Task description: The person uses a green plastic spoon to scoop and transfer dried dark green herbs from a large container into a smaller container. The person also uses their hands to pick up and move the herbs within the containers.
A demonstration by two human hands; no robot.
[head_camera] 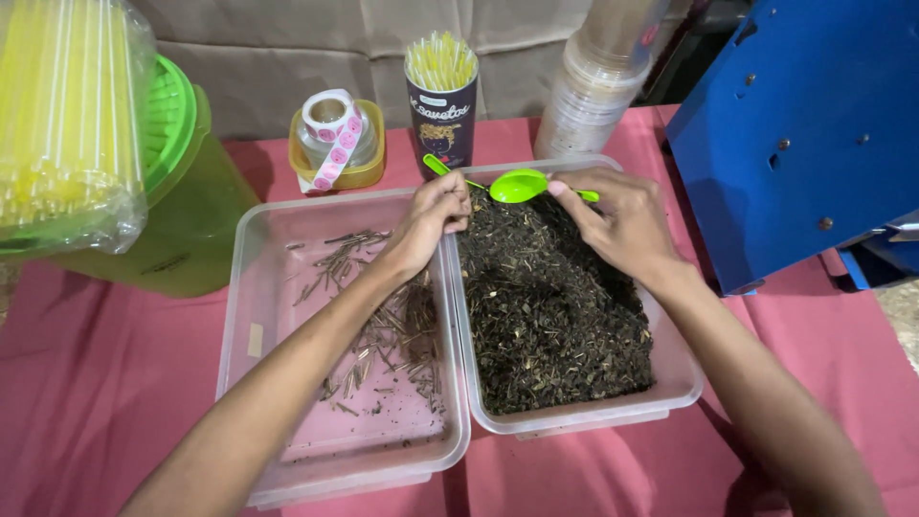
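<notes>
Two clear plastic tubs stand side by side on a red cloth. The right tub [682,381] is filled with dark dried leaf bits [550,316]. The left tub [251,278] holds scattered thin dry stems [388,335]. My left hand [431,215] hovers over the wall between the tubs, fingers pinched together on something too small to make out. My right hand [622,220] rests at the far end of the right tub, its fingers on a bright green plastic spoon [517,185]. A second green handle [438,166] pokes out behind my left hand.
At the back stand a dark paper cup of yellow straws [442,96], a yellow dish with a roll of pink stickers [335,139], a stack of clear cups [598,86], a green jug [191,191], bagged straws [67,124] and a blue metal machine [804,134].
</notes>
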